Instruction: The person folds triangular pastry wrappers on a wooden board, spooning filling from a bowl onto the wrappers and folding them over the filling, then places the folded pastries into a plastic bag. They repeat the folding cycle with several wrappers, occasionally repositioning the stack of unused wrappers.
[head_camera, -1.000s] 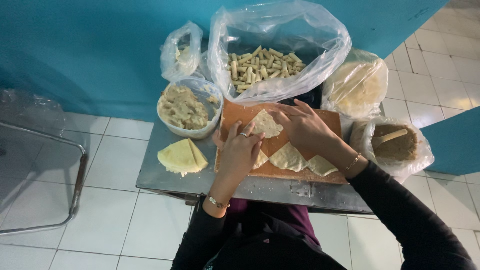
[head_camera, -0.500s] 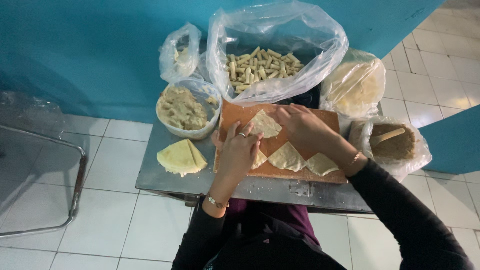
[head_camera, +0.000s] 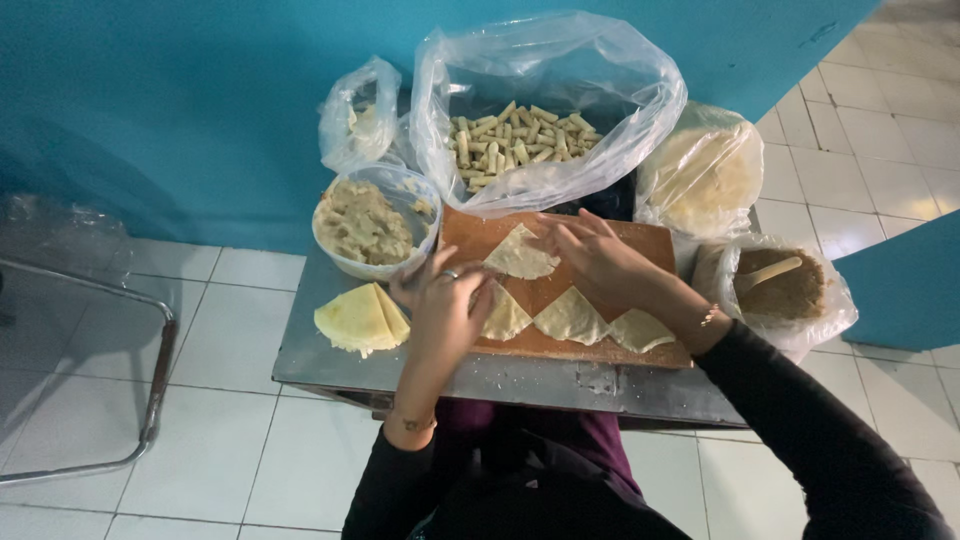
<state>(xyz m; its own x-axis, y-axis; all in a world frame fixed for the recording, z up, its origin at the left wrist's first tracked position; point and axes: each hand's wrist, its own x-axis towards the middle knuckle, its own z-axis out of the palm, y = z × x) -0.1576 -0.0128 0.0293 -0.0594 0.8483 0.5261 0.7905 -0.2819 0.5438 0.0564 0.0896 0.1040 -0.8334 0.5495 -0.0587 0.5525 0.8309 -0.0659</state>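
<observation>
1. Two hands on the wooden board (head_camera: 600, 345): right hand (head_camera: 600, 262) open, fingertips pinning the top wrapper (head_camera: 520, 255) flat.
2. Left hand (head_camera: 445, 310) loosely curled, covering a lower wrapper (head_camera: 505, 318); actual grip can't tell.
3. Filling bowl (head_camera: 372, 222) just beside the board, within reach.
4. Spare folded wrappers (head_camera: 360, 318) left of the board; rolled pieces bagged (head_camera: 520, 140) behind.

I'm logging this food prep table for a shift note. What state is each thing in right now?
Large plastic bag: open, holding many rolled pieces.
Small plastic bag: gathered at top, nearly empty.
Filling bowl: uncovered, nearly full.
Wrapper stack: folded, off the board.
Wooden board: four wrapper pieces on it.
Top wrapper piece: flat, unfilled, right hand touching it.
Left hand: resting on a lower wrapper.
</observation>
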